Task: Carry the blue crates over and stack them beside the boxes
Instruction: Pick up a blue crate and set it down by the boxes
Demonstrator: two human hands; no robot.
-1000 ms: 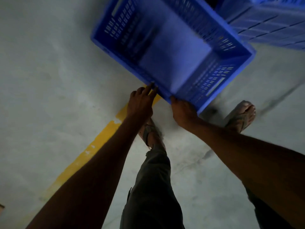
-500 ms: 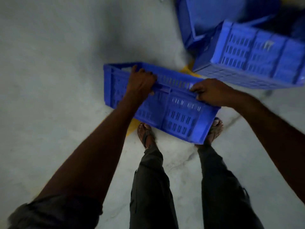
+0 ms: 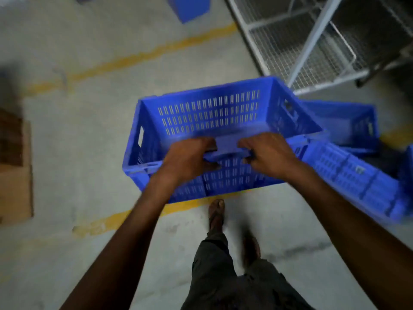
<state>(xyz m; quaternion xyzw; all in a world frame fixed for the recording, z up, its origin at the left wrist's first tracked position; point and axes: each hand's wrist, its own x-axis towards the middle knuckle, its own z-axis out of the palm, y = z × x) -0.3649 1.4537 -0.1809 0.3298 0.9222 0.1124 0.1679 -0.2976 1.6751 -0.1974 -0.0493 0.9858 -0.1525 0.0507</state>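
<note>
I hold an empty blue slotted crate (image 3: 210, 113) off the floor in front of me, its open top facing up. My left hand (image 3: 185, 159) and my right hand (image 3: 268, 153) both grip its near long rim, close together at the middle. More blue crates lie on the floor at the right: one on its side (image 3: 353, 175) by my right forearm and another (image 3: 348, 124) behind it. A brown cardboard box (image 3: 15, 171) sits at the left edge.
A white wire-mesh rack (image 3: 297, 41) stands at the upper right. Yellow lines (image 3: 143, 57) cross the grey concrete floor. Another blue object (image 3: 190, 7) sits at the top centre. My feet and dark trousers are below the crate.
The crate has come up off the floor and now sits level in both hands. My view has swung round, bringing the wire rack and the cardboard box into sight.
</note>
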